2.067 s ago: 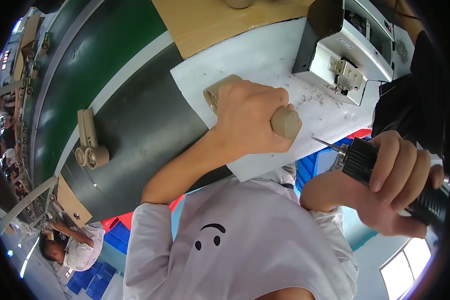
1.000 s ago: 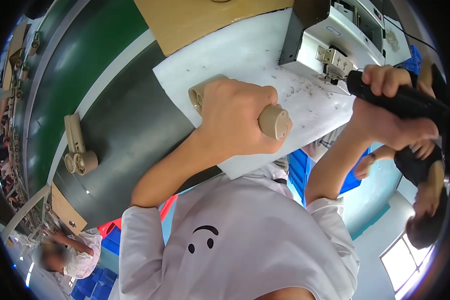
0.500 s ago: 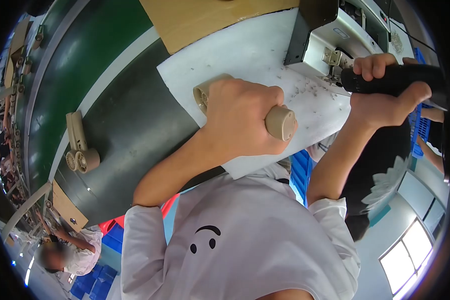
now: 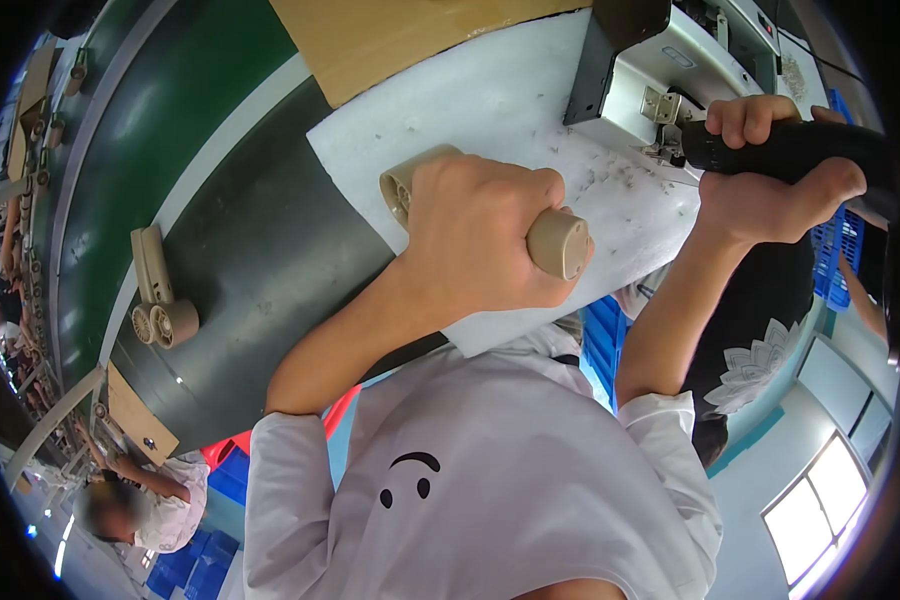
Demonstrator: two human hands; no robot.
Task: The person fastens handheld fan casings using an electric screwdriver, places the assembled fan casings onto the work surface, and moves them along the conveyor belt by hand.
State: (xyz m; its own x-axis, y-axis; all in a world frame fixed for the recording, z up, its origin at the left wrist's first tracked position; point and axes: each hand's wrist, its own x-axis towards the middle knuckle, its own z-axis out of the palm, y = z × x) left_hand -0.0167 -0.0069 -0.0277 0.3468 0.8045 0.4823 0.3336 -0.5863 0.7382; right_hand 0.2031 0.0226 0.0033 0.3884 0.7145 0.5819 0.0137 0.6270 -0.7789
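Note:
My left hand is wrapped round the handle of a beige hair dryer over the white sheet. The handle's round end sticks out beside my thumb, and the vented round head shows on the other side; my fingers hide the middle. At the right, my right hand grips a thick black electric screwdriver. Its front end is close to the metal outlet of a silver box-shaped machine; whether they touch I cannot tell. Another beige hair dryer lies on the dark mat at the left.
Small dark bits are scattered on the white sheet near the machine. Brown cardboard lies at the back. A green conveyor belt runs along the left. A co-worker sits at lower left. A blue basket stands far right.
The view has shifted slightly. Both hands keep their grips, and the screwdriver's front end stays close to the machine's outlet.

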